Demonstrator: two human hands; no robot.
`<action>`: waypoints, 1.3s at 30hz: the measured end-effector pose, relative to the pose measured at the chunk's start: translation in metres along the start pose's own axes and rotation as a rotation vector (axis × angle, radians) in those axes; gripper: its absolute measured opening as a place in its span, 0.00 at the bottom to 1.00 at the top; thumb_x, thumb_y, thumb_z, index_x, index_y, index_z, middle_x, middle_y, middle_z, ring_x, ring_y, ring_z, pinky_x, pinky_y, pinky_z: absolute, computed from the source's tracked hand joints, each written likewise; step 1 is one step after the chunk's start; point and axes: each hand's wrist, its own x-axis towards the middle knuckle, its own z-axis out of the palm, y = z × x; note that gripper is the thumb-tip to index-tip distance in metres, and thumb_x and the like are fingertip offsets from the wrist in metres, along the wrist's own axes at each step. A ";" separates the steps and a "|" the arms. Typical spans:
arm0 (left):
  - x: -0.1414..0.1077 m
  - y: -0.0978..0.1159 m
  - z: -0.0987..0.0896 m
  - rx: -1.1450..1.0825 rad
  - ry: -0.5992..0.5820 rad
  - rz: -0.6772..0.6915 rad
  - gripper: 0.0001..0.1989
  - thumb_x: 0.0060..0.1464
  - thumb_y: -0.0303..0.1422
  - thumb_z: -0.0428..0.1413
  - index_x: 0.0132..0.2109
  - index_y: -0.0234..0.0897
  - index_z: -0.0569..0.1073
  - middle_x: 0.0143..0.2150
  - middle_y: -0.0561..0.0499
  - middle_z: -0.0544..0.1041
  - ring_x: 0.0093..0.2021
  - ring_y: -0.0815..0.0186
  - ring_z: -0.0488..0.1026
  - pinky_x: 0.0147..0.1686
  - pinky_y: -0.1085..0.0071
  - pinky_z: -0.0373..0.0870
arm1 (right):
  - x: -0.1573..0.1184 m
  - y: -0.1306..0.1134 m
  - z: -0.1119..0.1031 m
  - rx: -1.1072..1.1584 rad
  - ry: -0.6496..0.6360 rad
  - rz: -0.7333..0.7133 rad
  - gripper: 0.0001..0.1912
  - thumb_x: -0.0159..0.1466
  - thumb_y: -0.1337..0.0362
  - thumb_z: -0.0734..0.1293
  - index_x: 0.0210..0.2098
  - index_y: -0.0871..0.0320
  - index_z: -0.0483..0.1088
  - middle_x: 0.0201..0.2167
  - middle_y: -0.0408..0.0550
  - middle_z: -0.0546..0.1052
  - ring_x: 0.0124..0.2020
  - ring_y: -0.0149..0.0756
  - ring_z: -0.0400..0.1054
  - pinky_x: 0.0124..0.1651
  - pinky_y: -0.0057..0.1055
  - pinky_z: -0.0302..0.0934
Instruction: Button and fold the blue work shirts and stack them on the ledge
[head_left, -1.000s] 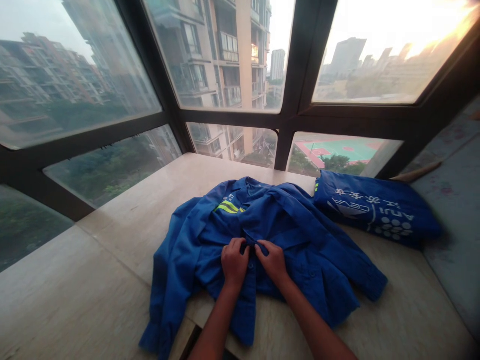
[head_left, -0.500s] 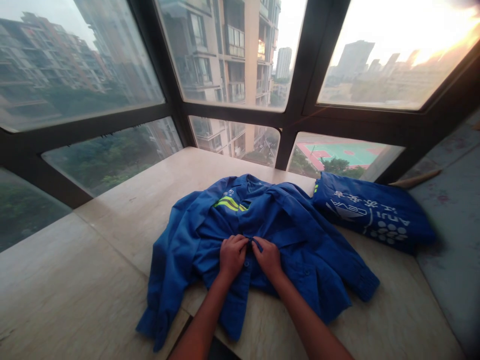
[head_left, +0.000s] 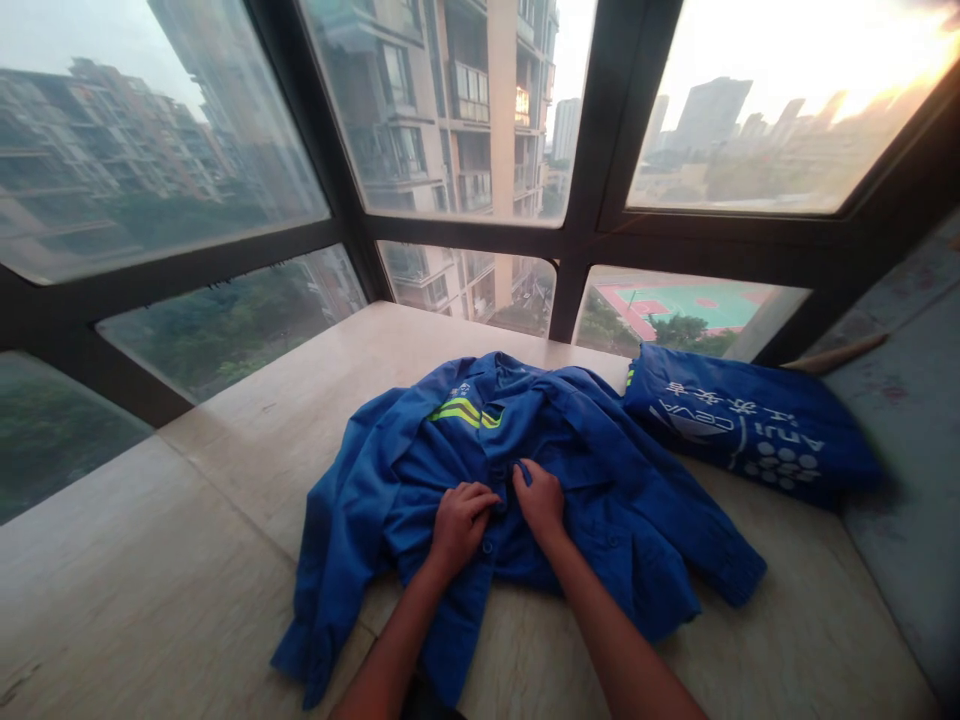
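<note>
A blue work jacket (head_left: 420, 470) with yellow-green stripes on its chest lies spread on the stone-look ledge, collar away from me and sleeves out to both sides. At the front opening, my left hand (head_left: 461, 520) is closed on the left front edge, fingers pinching the cloth just above a button. Across a small gap, my right hand (head_left: 538, 497) grips the other front edge between thumb and fingers. Below my hands the lower front flaps hang apart, the left one reaching toward me.
A folded blue garment (head_left: 750, 425) with white lettering lies at the right, against the wall (head_left: 907, 450). Behind it rests a brownish stick-like thing (head_left: 840, 353). Dark window frames (head_left: 480, 232) border the pale ledge (head_left: 187, 540) at the back and left.
My hands have drawn apart: the left moved slightly left and toward me, the right slightly up. The two front edges, held close together before, now have a gap between them.
</note>
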 end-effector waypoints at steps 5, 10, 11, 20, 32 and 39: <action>-0.005 -0.001 -0.010 0.039 0.048 0.037 0.15 0.54 0.23 0.51 0.42 0.42 0.79 0.39 0.48 0.77 0.42 0.61 0.72 0.44 0.64 0.65 | 0.006 0.005 -0.014 0.134 0.017 0.017 0.18 0.65 0.55 0.60 0.40 0.56 0.79 0.35 0.52 0.82 0.36 0.42 0.76 0.41 0.33 0.68; -0.017 -0.013 -0.032 0.179 0.092 0.073 0.13 0.50 0.23 0.52 0.37 0.41 0.78 0.36 0.48 0.75 0.41 0.60 0.70 0.43 0.62 0.65 | -0.012 0.028 -0.052 0.265 0.079 0.130 0.20 0.63 0.51 0.62 0.40 0.60 0.78 0.38 0.53 0.82 0.41 0.46 0.76 0.45 0.38 0.69; -0.020 -0.013 -0.037 0.196 0.067 0.081 0.13 0.49 0.22 0.51 0.36 0.41 0.78 0.36 0.48 0.75 0.41 0.60 0.70 0.44 0.62 0.65 | -0.016 0.033 -0.060 0.279 0.057 0.148 0.20 0.63 0.51 0.63 0.40 0.59 0.78 0.37 0.53 0.82 0.41 0.46 0.76 0.44 0.37 0.69; -0.007 0.025 -0.052 0.294 -0.009 0.023 0.09 0.60 0.33 0.52 0.42 0.42 0.77 0.45 0.47 0.78 0.47 0.58 0.72 0.47 0.58 0.64 | -0.014 -0.029 -0.074 -0.294 0.018 -0.212 0.16 0.63 0.67 0.61 0.48 0.54 0.74 0.46 0.54 0.76 0.48 0.47 0.69 0.50 0.40 0.63; 0.035 -0.006 0.009 0.052 0.227 -0.089 0.14 0.56 0.27 0.56 0.50 0.37 0.71 0.51 0.45 0.75 0.53 0.59 0.72 0.56 0.60 0.69 | 0.008 -0.005 0.006 0.119 -0.084 -0.246 0.11 0.66 0.66 0.61 0.41 0.56 0.75 0.38 0.50 0.76 0.42 0.39 0.72 0.47 0.34 0.68; 0.037 -0.015 0.014 0.094 0.190 -0.103 0.12 0.59 0.25 0.51 0.48 0.39 0.75 0.47 0.48 0.78 0.48 0.61 0.73 0.49 0.65 0.71 | 0.003 0.001 0.009 0.133 -0.110 -0.266 0.10 0.66 0.64 0.62 0.40 0.57 0.75 0.38 0.51 0.77 0.42 0.39 0.73 0.47 0.34 0.67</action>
